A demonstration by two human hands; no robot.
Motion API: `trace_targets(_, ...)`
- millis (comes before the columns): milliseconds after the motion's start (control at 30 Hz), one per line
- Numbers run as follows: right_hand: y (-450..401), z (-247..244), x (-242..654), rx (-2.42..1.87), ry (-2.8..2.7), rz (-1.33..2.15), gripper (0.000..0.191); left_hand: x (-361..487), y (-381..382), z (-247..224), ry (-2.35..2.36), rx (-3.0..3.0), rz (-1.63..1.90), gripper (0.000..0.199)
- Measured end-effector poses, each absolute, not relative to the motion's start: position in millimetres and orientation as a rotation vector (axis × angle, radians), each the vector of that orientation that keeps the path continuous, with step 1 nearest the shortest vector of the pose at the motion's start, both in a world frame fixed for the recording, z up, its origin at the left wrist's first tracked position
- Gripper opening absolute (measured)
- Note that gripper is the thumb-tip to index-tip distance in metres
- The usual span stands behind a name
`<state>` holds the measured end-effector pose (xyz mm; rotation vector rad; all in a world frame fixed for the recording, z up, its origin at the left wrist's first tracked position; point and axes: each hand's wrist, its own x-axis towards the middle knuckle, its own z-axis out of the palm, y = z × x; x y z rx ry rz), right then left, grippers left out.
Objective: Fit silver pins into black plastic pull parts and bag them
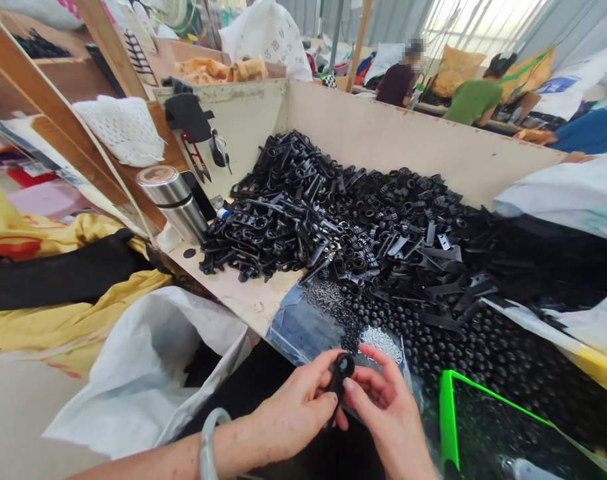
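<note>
One black plastic piece with a round ring-like head and a narrow body (339, 377) is in my grip, just off the near edge of the dark blue fabric mat (303, 328) on the pale, wood-walled worktop (253, 303). My left hand (296, 407) has it pinched between thumb and fingers, head up. My right hand (390, 413) has its thumb against the piece's side, the other fingers loosely bent; whether it pinches too, I cannot tell.

I'd judge I'm partway through this single piece, with hardly a dent made in the supply. How complete it is I can't say, as my fingers cover much of it. Beyond the mat, to its left, lies a big heap of black ring-ended plastic parts (263, 233); I can't tell whether those are finished or waiting. The rest looks loose and unjoined: flat black plastic strips (448, 273) beyond the mat to its right, round black bead-like parts (418, 340) spread right of it, small shiny silver screw-like fasteners (382, 341) on its right side, and tiny dark metal bits (326, 297) at its far edge.
</note>
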<state>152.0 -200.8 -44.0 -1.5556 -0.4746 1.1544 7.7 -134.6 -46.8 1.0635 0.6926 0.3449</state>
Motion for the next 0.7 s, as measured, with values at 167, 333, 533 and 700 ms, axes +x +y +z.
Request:
trace_targets(167, -201, -43, 158, -1.522, -0.470, 1.193, 0.069, 8, -133, -41, 0.676, 1.075, 0.325, 0.059)
trace_targets(333, -200, -45, 160, -1.480, -0.530, 1.306, 0.066, 6, -135, -44, 0.704, 1.136, 0.303, 0.058)
trace_targets(533, -195, -53, 154, -1.469, -0.513, 1.318, 0.067, 5, -138, -55, 0.757, 1.144, 0.302, 0.052)
trace_targets(700, -200, -70, 166, -1.512, -0.597, 1.299, 0.067, 6, -134, -51, 0.695, 0.940, 0.361, 0.050)
